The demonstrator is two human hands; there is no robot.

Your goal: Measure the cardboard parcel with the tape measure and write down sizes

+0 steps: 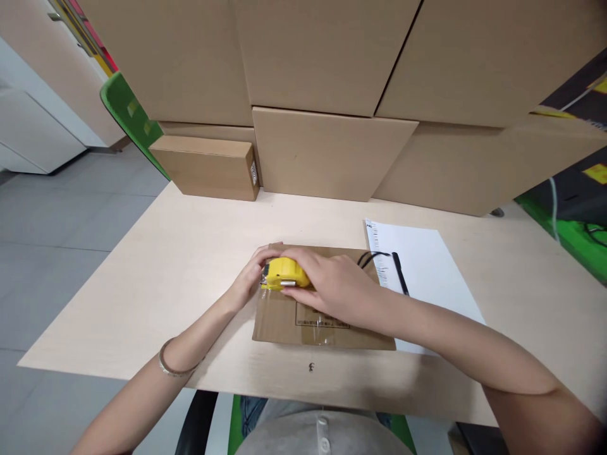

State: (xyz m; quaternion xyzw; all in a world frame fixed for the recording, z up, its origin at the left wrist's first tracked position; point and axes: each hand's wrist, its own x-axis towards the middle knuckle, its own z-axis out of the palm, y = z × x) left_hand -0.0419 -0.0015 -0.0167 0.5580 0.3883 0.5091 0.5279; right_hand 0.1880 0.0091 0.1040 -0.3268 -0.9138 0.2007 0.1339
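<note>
A yellow tape measure point(287, 273) is gripped in my right hand point(332, 281), its fingers closed around the case. It rests over the top left part of a brown cardboard box point(279, 319) with clear tape and a printed label frame. My left hand point(253, 272) wraps its fingers round the box's far left corner, right beside the front of the tape measure; its fingertips are partly hidden. A black cord loop point(372, 256) sticks out beyond my right hand.
Right of the box, a white paper sheet point(422, 259) lies under a black pen point(399, 272). At the table's back stands a small cardboard box point(213, 167), with large cardboard panels point(332, 151) beside it. The wooden tabletop point(190, 253) ends at the left above grey floor.
</note>
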